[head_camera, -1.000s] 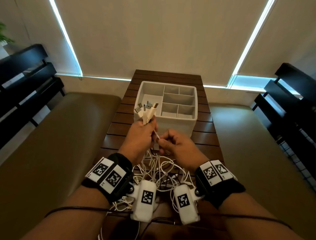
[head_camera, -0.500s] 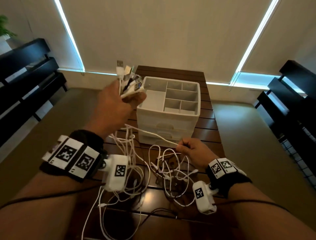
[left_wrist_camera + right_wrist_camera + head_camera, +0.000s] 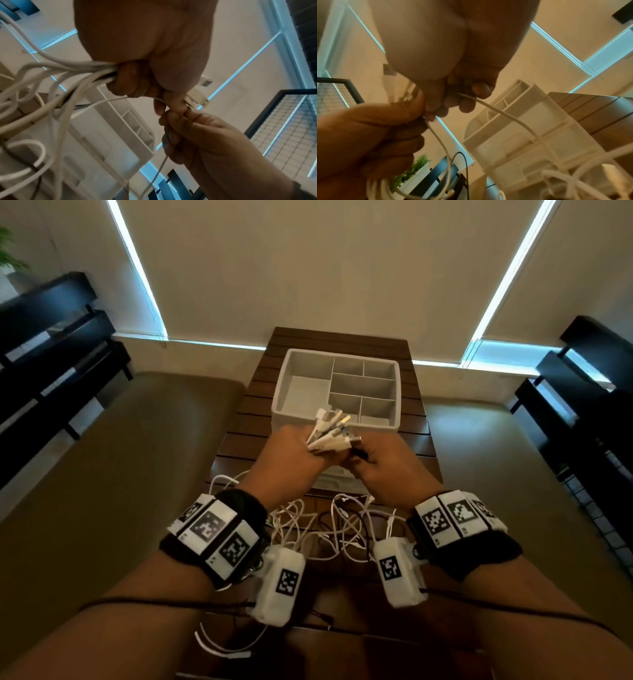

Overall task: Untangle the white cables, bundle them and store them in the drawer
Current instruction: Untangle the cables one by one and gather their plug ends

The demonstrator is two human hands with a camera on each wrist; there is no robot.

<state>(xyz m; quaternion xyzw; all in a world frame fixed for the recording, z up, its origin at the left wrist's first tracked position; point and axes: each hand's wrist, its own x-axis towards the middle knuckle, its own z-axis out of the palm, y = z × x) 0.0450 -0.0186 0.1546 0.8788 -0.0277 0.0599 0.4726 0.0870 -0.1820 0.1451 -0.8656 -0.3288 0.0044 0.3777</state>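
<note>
The left hand (image 3: 291, 460) is closed in a fist around a bunch of white cables (image 3: 329, 429). Their plug ends fan out above the fist, toward the white drawer box (image 3: 337, 419) just beyond it. Below the fist the cables hang down in loose loops to a tangle (image 3: 329, 525) on the wooden table (image 3: 342, 340), between the two wrists. The right hand (image 3: 387, 470) touches the left hand at the thumb side, its fingers (image 3: 467, 106) curled around one thin white cable (image 3: 505, 115). From that grip the thin cable runs down in front of the drawer box and into the tangle. In the left wrist view the right hand's fingertips (image 3: 173, 119) meet the left thumb (image 3: 173, 102) right below the plugs (image 3: 197, 97). The box's top tray sits open, split into compartments, just past both grips.
</note>
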